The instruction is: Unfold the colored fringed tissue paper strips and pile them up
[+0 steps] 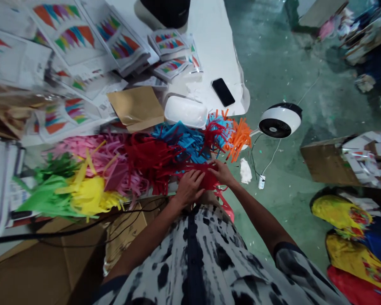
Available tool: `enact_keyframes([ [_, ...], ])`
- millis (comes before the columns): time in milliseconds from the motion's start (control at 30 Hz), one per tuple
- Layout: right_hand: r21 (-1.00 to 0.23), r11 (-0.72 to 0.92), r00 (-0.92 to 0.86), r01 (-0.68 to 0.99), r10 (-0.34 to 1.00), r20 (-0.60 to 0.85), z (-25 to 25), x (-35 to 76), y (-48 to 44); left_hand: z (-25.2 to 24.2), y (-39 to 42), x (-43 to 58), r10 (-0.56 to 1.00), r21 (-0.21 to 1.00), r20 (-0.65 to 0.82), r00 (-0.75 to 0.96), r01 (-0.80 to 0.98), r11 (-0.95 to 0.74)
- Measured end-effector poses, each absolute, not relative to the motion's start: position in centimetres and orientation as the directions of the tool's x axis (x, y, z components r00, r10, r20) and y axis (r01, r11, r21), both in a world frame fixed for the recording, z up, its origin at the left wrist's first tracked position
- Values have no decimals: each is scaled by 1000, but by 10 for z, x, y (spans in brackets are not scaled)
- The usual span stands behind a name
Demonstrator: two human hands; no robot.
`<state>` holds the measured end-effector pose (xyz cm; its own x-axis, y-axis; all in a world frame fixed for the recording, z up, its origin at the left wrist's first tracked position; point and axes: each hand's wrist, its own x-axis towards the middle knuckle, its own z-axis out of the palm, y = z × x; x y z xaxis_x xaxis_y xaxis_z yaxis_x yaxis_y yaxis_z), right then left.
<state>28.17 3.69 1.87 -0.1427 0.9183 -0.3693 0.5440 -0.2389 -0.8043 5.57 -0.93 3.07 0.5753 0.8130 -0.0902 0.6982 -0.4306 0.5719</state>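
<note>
Both my hands work on a red fringed paper piece at the table's near edge. My left hand lies over its left part with fingers curled down onto it. My right hand pinches its right end. Just beyond lie heaps of cut paper fringes: dark red, blue, orange, pink, yellow and green.
A white plastic box, a brown envelope, a black phone and packs of printed sheets lie further back. A white fan stands on the green floor. Cardboard boxes sit at lower left, another carton at right.
</note>
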Motion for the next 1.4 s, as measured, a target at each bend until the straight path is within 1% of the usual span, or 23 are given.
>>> enact_keyframes([
  [100, -808, -411, -83, 423, 870, -486, 14, 282, 41, 35, -8, 56, 808, 548, -106, 580, 712, -439],
  [167, -777, -451, -82, 439, 841, -534, 17, 284, 47, 34, -8, 55, 810, 543, -96, 578, 713, -444],
  [200, -759, -431, -79, 488, 844, -530, 21, 284, 50, 34, -9, 54, 811, 545, -90, 577, 711, -445],
  [267, -704, -301, -64, 644, 895, -441, 37, 285, 51, 32, -10, 53, 819, 545, -83, 569, 714, -441],
  [333, -607, -87, -104, 790, 957, -272, 58, 282, 43, 31, -10, 54, 831, 535, -81, 550, 728, -430],
  [367, -555, 33, -165, 831, 968, -190, 68, 278, 37, 31, -10, 56, 838, 525, -81, 540, 737, -424],
  [400, -516, 152, -254, 843, 958, -133, 77, 274, 29, 31, -9, 57, 846, 514, -80, 528, 749, -418],
  [467, -470, 328, -417, 820, 904, -97, 86, 265, 11, 33, -8, 60, 854, 492, -79, 515, 765, -416],
  [500, -447, 369, -456, 815, 884, -100, 84, 261, 3, 34, -8, 62, 853, 484, -78, 515, 768, -420],
  [533, -418, 377, -458, 827, 882, -111, 79, 258, -5, 35, -8, 63, 849, 478, -76, 522, 767, -429],
  [633, -333, 318, -381, 888, 913, -145, 51, 256, -17, 36, -10, 61, 830, 473, -78, 552, 753, -457],
  [700, -323, 316, -381, 892, 910, -164, 34, 261, -19, 35, -13, 56, 814, 480, -106, 571, 746, -461],
  [800, -361, 345, -424, 867, 890, -169, 24, 272, -19, 31, -14, 47, 807, 514, -154, 570, 743, -427],
  [900, -454, 294, -409, 841, 895, -177, 29, 283, -18, 28, -10, 39, 833, 578, -162, 529, 735, -354],
  [967, -555, 194, -365, 809, 906, -215, 32, 290, -15, 28, -3, 35, 860, 626, -178, 478, 729, -276],
  [1067, -706, -73, -233, 705, 916, -328, 33, 299, -7, 30, 6, 33, 883, 660, -227, 411, 732, -170],
  [1133, -752, -228, -157, 618, 902, -403, 32, 303, 0, 31, 9, 33, 885, 650, -244, 397, 744, -155],
  [1167, -760, -271, -134, 591, 896, -424, 33, 304, 4, 31, 10, 34, 886, 639, -245, 394, 753, -158],
  [1200, -758, -286, -124, 586, 893, -433, 34, 304, 8, 31, 10, 35, 889, 626, -244, 388, 763, -162],
  [1267, -719, -256, -119, 646, 897, -426, 37, 303, 14, 32, 10, 38, 898, 595, -243, 366, 788, -160],
  [1400, -541, -162, -80, 826, 915, -396, 43, 296, 17, 34, 12, 46, 924, 515, -252, 288, 848, -124],
])
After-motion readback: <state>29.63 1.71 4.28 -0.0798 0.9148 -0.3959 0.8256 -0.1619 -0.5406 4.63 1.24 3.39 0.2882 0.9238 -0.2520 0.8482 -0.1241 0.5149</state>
